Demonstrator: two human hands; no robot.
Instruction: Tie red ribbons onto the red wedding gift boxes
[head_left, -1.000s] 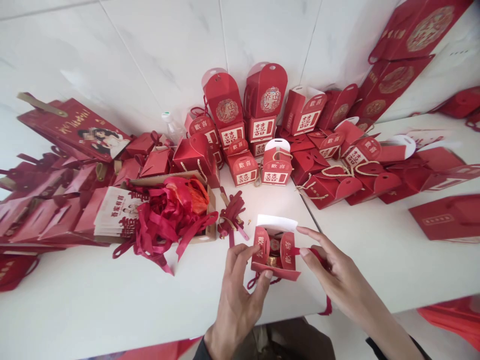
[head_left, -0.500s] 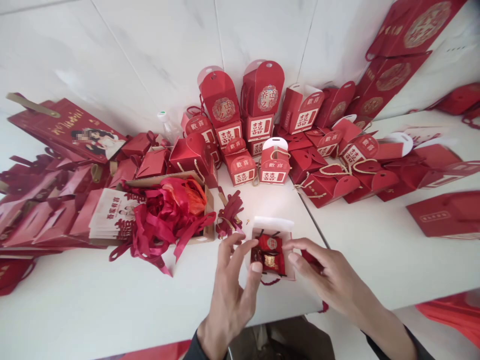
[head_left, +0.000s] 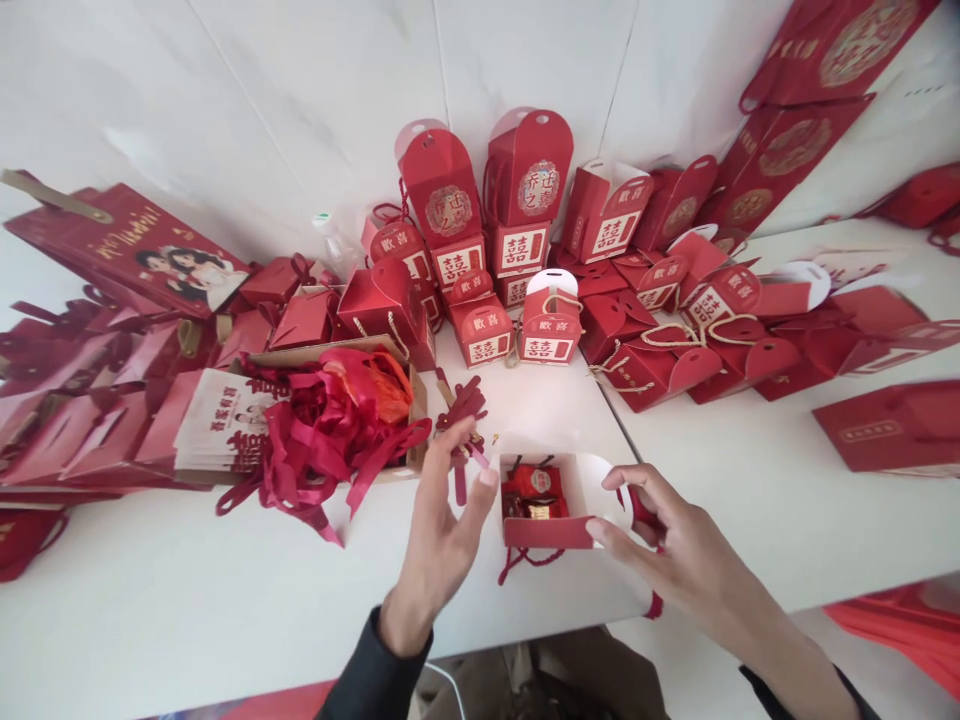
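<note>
A small red gift box (head_left: 547,530) stands opened on the white table near the front edge, its white inner flaps spread out. Wrapped sweets (head_left: 534,492) lie inside it. My left hand (head_left: 442,530) is just left of the box, fingers spread and raised, its fingertips by the left flap. On the right side of the box my right hand (head_left: 660,550) pinches the right flap between thumb and fingers. A red ribbon (head_left: 525,565) hangs below the box front.
A cardboard box of red ribbons (head_left: 337,420) sits left of my hands. Many red gift boxes (head_left: 480,330) crowd the back by the tiled wall. Flat red bags (head_left: 112,400) pile up at the left, more folded boxes (head_left: 885,420) at the right.
The box's flaps have gone from partly closed to spread fully open. My left hand has lifted off the box and opened; my right hand has shifted to the right flap.
</note>
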